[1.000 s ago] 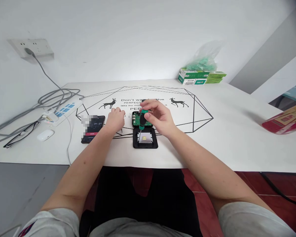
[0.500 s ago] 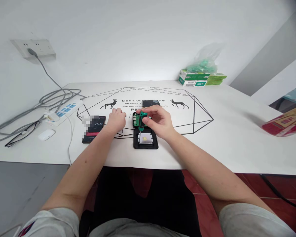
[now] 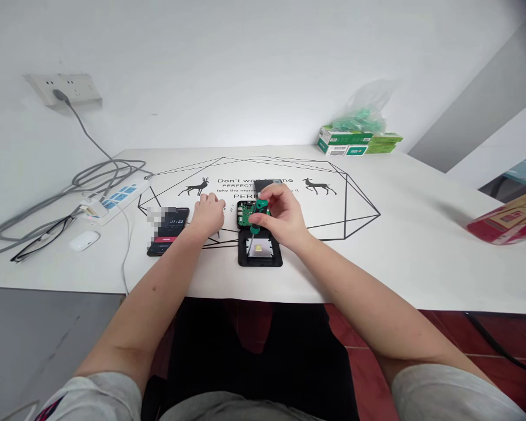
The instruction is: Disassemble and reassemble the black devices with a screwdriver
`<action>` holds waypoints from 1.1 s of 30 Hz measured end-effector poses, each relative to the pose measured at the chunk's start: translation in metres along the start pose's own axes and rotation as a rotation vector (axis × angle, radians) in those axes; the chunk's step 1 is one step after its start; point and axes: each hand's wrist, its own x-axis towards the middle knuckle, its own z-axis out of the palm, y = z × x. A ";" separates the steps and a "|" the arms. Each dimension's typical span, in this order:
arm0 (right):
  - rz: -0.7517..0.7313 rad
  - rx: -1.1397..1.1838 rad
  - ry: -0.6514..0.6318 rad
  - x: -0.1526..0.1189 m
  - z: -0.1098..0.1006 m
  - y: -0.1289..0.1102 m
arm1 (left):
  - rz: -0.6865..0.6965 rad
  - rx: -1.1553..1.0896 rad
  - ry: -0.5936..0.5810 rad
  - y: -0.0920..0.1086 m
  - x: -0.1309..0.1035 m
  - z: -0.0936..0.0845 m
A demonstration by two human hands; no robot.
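My right hand (image 3: 286,215) is closed round the green handle of a small screwdriver (image 3: 261,205). The screwdriver is tilted, and its thin shaft reaches down to the left part of a black case cover (image 3: 272,262) with a silvery plate and a yellowish square inside. Just behind that cover lies a green circuit board (image 3: 244,218) in a black case, partly hidden by the hand. My left hand (image 3: 209,214) rests on the table left of the board, its fingers curled. A thin dark tip shows below it; what it belongs to is hidden. Several tiny dark pieces lie between hand and board.
A phone (image 3: 175,225) with a running timer lies by my left forearm. Farther left are a power strip (image 3: 120,199), grey cable, glasses (image 3: 41,238) and a white earbud case (image 3: 85,240). Green boxes (image 3: 346,140) stand at the back right, a red package (image 3: 504,222) at the far right.
The screwdriver handle has tipped slightly to the right and my right-hand fingers have shifted on it. My left hand stays in place. The whole view has shifted slightly.
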 end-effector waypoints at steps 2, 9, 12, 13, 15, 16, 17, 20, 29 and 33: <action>0.001 0.053 0.011 -0.001 0.002 -0.001 | 0.000 -0.003 -0.002 0.001 0.000 -0.001; 0.050 0.123 -0.036 -0.009 0.006 -0.012 | 0.007 0.027 -0.010 0.001 0.001 0.001; 0.027 0.111 -0.094 -0.008 0.003 -0.014 | 0.017 0.040 -0.017 0.001 0.002 0.003; 0.018 0.108 -0.115 -0.008 0.002 -0.015 | 0.019 0.043 -0.021 0.001 0.002 0.003; 0.000 0.094 -0.138 -0.007 0.001 -0.014 | 0.022 0.047 -0.024 0.000 0.003 0.004; -0.009 0.081 -0.137 -0.006 0.000 -0.013 | 0.024 0.047 -0.021 0.000 0.003 0.004; -0.019 0.063 -0.135 -0.005 0.000 -0.012 | 0.027 0.044 -0.018 0.000 0.003 0.004; -0.041 -0.014 -0.134 -0.005 0.001 -0.009 | 0.037 0.025 -0.002 -0.001 0.004 0.006; -0.080 -0.055 -0.108 -0.003 0.001 -0.008 | 0.045 -0.012 0.025 -0.002 0.010 0.008; -0.103 -0.026 -0.175 -0.001 -0.002 -0.015 | 0.036 -0.021 0.030 0.001 0.010 0.005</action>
